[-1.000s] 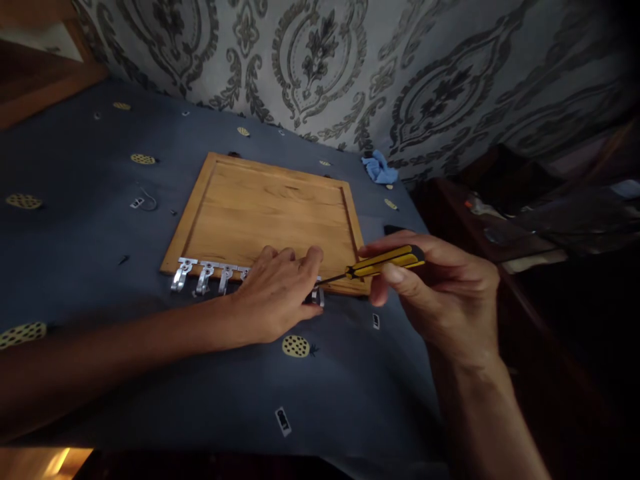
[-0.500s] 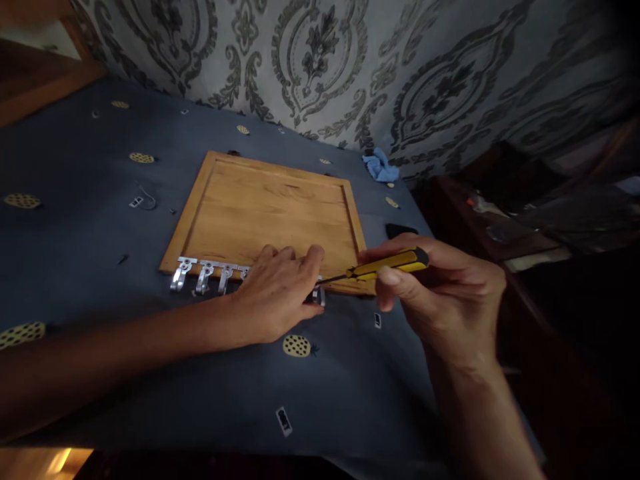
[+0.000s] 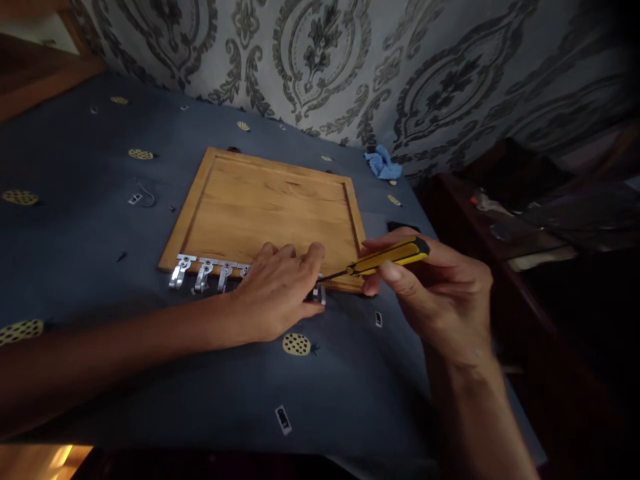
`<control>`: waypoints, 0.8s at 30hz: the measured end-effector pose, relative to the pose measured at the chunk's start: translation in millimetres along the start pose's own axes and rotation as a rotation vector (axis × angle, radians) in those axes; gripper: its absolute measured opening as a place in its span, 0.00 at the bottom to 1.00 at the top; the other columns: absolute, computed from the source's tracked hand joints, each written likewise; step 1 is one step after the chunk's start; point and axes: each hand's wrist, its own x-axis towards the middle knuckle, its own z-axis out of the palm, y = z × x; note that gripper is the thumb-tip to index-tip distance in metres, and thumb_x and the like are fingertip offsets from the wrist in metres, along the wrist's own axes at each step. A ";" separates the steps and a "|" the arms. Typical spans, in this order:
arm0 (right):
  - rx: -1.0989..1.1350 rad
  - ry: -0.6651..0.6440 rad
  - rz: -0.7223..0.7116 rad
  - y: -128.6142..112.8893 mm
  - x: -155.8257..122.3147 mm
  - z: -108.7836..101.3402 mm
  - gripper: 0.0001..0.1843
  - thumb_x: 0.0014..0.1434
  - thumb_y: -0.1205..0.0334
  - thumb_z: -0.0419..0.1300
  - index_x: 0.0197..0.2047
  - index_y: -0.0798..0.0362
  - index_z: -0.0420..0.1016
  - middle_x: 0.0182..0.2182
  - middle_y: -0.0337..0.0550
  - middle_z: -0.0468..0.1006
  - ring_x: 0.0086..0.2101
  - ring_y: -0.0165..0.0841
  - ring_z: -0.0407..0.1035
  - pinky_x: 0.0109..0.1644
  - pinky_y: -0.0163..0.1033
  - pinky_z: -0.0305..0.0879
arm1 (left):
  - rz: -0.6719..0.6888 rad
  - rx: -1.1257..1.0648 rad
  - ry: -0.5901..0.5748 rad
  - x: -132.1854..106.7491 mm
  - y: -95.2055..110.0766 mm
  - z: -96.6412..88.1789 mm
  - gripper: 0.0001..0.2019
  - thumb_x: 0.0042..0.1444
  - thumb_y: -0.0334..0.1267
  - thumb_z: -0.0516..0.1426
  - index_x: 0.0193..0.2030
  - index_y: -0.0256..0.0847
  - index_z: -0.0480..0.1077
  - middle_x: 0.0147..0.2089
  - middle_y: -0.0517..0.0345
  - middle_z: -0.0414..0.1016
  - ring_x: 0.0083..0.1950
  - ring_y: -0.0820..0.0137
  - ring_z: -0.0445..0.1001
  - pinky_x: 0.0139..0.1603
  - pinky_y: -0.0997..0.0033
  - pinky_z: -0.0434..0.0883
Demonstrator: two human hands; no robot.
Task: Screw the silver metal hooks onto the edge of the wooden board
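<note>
A wooden panel with a raised frame (image 3: 273, 207) lies on the blue cloth. A row of silver metal hooks (image 3: 204, 273) runs along its near edge. My left hand (image 3: 277, 293) rests over the right part of this row, its fingers bent on the panel and its thumb by the last hook, gripping the rail and hiding some hooks. In my right hand (image 3: 435, 287) is a yellow and black screwdriver (image 3: 385, 257), held between thumb and fingers. Its shaft points left and slightly down to the rail beside my left forefinger; the tip is partly hidden.
A crumpled blue cloth (image 3: 383, 163) lies at the back right. A dark flat object (image 3: 403, 227) sits behind my right hand. Left of the panel are a small dark screw (image 3: 121, 256) and a thin looped wire (image 3: 146, 195). A patterned curtain (image 3: 320, 60) hangs behind.
My right hand has turned slightly around the screwdriver and moved a little left, its handle tilting up a bit more. My left hand stays in place on the hook rail.
</note>
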 end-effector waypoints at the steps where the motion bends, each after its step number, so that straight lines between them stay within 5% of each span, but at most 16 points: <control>1: -0.015 0.025 -0.016 0.6 -0.1 1.7 0.08 0.58 0.54 0.69 0.31 0.47 0.81 0.28 0.38 0.78 0.22 0.29 0.71 0.25 0.37 0.72 | 0.001 -0.001 0.006 0.1 -0.1 0.4 0.25 0.58 0.46 0.64 0.55 0.37 0.60 0.47 0.49 0.76 0.49 0.54 0.74 0.50 0.57 0.65; 6: -0.112 0.254 -0.099 5.1 -4.7 19.5 0.10 0.53 0.55 0.72 0.29 0.47 0.76 0.24 0.33 0.71 0.18 0.25 0.63 0.19 0.34 0.61 | -0.004 0.018 0.019 0.5 -1.4 3.4 0.25 0.58 0.46 0.64 0.54 0.37 0.60 0.44 0.50 0.76 0.49 0.54 0.74 0.50 0.58 0.65; 10: -0.214 0.328 -0.164 9.0 -9.7 28.0 0.10 0.56 0.57 0.71 0.30 0.47 0.73 0.25 0.34 0.71 0.22 0.27 0.65 0.23 0.35 0.64 | -0.003 0.011 0.033 0.2 -1.5 4.1 0.24 0.59 0.47 0.63 0.54 0.39 0.60 0.43 0.51 0.77 0.49 0.55 0.74 0.50 0.58 0.65; 19: 0.040 0.120 -0.079 9.8 -8.6 11.3 0.10 0.59 0.55 0.68 0.45 0.45 0.80 0.36 0.38 0.82 0.24 0.28 0.74 0.26 0.36 0.74 | -0.003 0.029 0.002 0.7 -0.1 0.8 0.25 0.58 0.47 0.64 0.54 0.38 0.59 0.46 0.50 0.77 0.51 0.54 0.75 0.50 0.57 0.65; 24: -0.017 0.063 -0.114 9.2 -10.5 6.2 0.06 0.61 0.55 0.67 0.35 0.47 0.82 0.36 0.39 0.82 0.21 0.26 0.71 0.23 0.36 0.70 | -0.002 0.033 0.011 0.9 -0.7 2.2 0.25 0.58 0.47 0.64 0.54 0.38 0.59 0.46 0.50 0.78 0.51 0.54 0.75 0.50 0.57 0.65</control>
